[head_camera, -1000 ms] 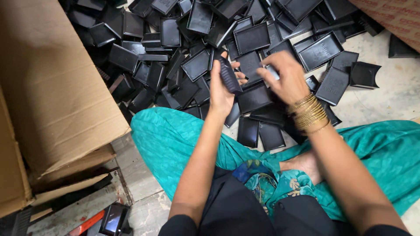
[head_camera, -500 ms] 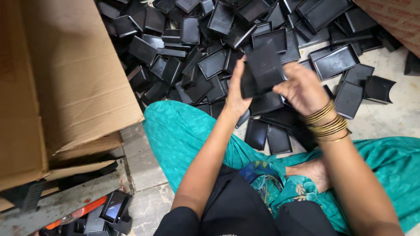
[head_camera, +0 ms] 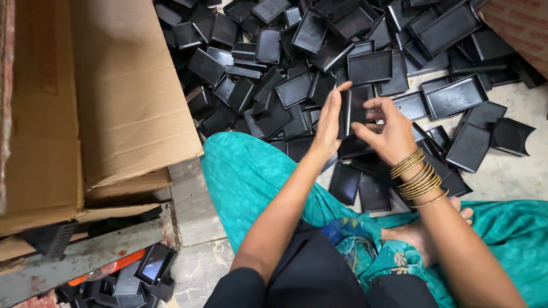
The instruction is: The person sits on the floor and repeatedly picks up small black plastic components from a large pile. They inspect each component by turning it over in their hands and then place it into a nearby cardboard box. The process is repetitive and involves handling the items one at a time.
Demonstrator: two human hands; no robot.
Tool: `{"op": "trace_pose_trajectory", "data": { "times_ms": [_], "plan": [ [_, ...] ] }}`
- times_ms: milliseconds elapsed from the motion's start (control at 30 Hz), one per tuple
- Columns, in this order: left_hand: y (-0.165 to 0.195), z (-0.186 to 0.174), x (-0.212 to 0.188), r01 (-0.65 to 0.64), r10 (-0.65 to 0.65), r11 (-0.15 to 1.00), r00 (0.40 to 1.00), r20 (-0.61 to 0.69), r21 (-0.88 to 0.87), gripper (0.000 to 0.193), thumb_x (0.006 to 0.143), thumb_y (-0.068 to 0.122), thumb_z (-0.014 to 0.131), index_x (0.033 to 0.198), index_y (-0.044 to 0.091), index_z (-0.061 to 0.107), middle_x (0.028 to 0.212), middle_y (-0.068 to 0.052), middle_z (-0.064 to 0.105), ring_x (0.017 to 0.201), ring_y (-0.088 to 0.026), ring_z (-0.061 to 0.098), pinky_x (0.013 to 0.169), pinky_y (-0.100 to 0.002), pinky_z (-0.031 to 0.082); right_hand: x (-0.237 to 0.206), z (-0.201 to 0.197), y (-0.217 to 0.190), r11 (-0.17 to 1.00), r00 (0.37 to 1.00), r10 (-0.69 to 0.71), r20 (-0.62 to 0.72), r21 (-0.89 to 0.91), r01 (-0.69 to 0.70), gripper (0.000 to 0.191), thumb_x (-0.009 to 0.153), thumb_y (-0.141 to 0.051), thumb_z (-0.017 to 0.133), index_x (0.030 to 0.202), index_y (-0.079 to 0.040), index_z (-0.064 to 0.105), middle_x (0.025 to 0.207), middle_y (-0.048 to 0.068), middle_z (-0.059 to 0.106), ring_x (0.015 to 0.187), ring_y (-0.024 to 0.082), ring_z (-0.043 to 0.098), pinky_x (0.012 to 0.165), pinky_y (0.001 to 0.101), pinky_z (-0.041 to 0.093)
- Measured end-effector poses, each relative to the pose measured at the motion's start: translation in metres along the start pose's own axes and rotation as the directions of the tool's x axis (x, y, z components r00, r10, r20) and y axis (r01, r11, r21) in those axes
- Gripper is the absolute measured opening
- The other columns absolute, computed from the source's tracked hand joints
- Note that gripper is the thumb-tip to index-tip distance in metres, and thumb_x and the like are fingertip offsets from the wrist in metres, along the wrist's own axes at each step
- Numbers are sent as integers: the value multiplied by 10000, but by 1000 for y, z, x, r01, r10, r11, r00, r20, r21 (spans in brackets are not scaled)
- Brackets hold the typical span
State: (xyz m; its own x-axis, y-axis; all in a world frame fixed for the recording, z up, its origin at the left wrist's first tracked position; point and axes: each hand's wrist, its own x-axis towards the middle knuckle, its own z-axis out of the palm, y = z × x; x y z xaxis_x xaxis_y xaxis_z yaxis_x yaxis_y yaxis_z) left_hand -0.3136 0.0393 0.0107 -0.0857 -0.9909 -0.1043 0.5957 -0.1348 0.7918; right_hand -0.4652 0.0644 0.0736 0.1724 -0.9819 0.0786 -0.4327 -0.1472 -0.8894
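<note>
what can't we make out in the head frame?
- Black tray held between the left hand and right hand: inner face turned edge-on, partly covered by the fingers.
- Cardboard box: contents hidden by its flap; cut off at the left edge.
- Floor under the tray pile: covered.

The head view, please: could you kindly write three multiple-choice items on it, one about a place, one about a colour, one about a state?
1. Where is the cardboard box?
A. left of the tray pile
B. on the person's lap
C. right of the bangles

2. What colour are the plastic trays?
A. white
B. black
C. red

3. How is the held tray kept?
A. lying flat on the floor
B. in both hands
C. inside the box

Answers: 1 A, it fills the left edge. 2 B, the whole pile is black. 3 B, the left hand and right hand both grip it.
</note>
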Motion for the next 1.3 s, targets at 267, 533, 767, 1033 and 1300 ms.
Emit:
{"op": "trace_pose_trajectory", "data": {
  "times_ms": [267,533,767,1033,1300],
  "plan": [
    [9,8,-4,-116,89,963,989,120,243,577,1151,482,374,1522,59,501,1479,-83,529,1318,-169,522,1150,-319,411,1,1,21,987,997,80,-9,139,-78,605,880,-259,836,1324,-18,505,1277,159,679,1126,228,716,871,339,596],
    [8,3,-3,-62,53,984,997,58,170,613,1140,486,373,1584,70,445,1458,-81,540,1282,-177,536,1116,-331,431,-2,1,1,971,997,69,41,226,-77,851,829,-225,847,1527,-69,386,1323,198,602,1152,255,666,888,364,601],
    [8,3,-9,-26,16,990,997,71,136,649,1110,497,380,1628,106,350,1455,-96,534,1217,-161,584,1046,-319,489,-3,7,-2,992,995,17,97,122,-29,936,819,-215,865,1579,-111,327,1352,211,585,1135,256,694,906,374,614],
    [23,8,-5,-265,272,954,962,-33,137,603,1142,535,331,1373,83,657,1212,-126,698,1088,-181,685,999,-311,547,-6,-13,-6,956,996,-2,87,293,-23,755,873,-161,808,1516,-152,412,1119,118,685,930,179,688,796,291,571],
    [48,4,-17,-245,698,275,716,-18,930,562,1086,359,439,717,11,682,622,-145,645,570,-329,667,561,-452,480,-34,13,-19,939,952,-303,47,-158,306,422,885,-298,779,1184,-34,641,1074,165,697,949,352,697,803,419,556]
  ]
}}
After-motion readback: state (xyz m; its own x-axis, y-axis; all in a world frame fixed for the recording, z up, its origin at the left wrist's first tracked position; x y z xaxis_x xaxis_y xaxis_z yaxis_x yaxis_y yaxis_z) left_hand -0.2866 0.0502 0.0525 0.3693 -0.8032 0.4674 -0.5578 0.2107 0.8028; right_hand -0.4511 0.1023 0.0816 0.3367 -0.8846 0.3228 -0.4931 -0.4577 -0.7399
